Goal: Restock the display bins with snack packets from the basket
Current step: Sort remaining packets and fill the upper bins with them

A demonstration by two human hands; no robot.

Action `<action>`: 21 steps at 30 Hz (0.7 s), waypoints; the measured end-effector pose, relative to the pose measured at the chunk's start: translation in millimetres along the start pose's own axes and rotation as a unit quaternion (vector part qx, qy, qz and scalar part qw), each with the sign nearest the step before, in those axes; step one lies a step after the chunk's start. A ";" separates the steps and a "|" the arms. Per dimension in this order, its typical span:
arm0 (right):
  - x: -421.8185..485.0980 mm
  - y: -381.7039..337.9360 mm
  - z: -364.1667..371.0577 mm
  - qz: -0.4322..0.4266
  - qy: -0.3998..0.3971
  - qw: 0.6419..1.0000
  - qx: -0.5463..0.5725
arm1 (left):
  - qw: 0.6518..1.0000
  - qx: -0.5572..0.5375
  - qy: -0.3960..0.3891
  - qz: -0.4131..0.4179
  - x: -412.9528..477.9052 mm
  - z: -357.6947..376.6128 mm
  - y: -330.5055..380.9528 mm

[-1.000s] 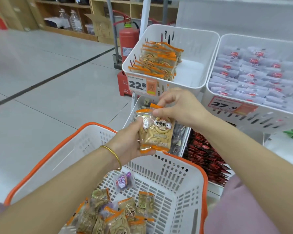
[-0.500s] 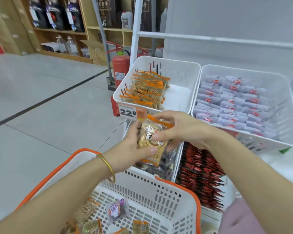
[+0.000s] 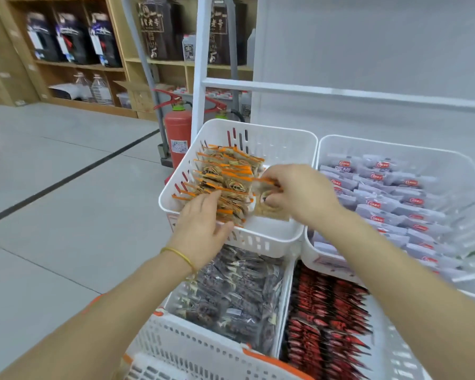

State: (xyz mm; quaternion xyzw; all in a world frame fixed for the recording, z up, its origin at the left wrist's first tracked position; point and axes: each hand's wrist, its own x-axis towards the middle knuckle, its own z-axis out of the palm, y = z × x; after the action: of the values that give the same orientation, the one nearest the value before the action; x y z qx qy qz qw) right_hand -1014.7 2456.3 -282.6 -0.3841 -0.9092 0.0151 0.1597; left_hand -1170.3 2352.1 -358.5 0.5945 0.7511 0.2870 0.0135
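Centre frame: our right hand (image 3: pixel 299 196) pinches one snack packet (image 3: pixel 270 208); left hand (image 3: pixel 200 223), flat, steadies the row (image 3: pixel 225 179). We should slot it alongside, upright.

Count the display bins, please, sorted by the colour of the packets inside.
Bin of orange packets: 1
Bin of white packets: 1
Bin of dark packets: 1
Bin of red packets: 1
Total: 4

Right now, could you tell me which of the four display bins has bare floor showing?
The upper left bin, with the orange-edged packets: its right side shows bare white floor. The other three are packed full.
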 end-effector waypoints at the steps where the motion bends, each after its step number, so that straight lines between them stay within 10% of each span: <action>1: 1.0 -3.5 9.0 -0.014 -0.014 0.999 -0.027 | 1.000 0.009 -0.002 0.008 -3.8 3.2 -3.8; 11: 18.3 -8.8 34.6 0.100 -0.326 0.924 0.172 | 0.999 -0.010 0.027 0.039 -23.3 -12.3 -8.0; 17: -12.6 -31.2 -4.2 0.030 -0.166 0.978 0.119 | 0.999 -0.022 0.000 0.032 -99.2 -42.2 -14.3; 21: -76.9 -83.5 4.5 0.026 -0.136 0.915 0.380 | 0.995 -0.024 -0.072 -0.064 -182.2 -43.0 -30.1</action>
State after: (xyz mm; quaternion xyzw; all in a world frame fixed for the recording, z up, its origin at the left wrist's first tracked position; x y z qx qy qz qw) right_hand -1023.7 2343.8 -295.7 -0.3120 -0.8376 0.4159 0.1675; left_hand -1159.1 2166.3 -394.6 0.5639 0.7775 0.2598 0.1006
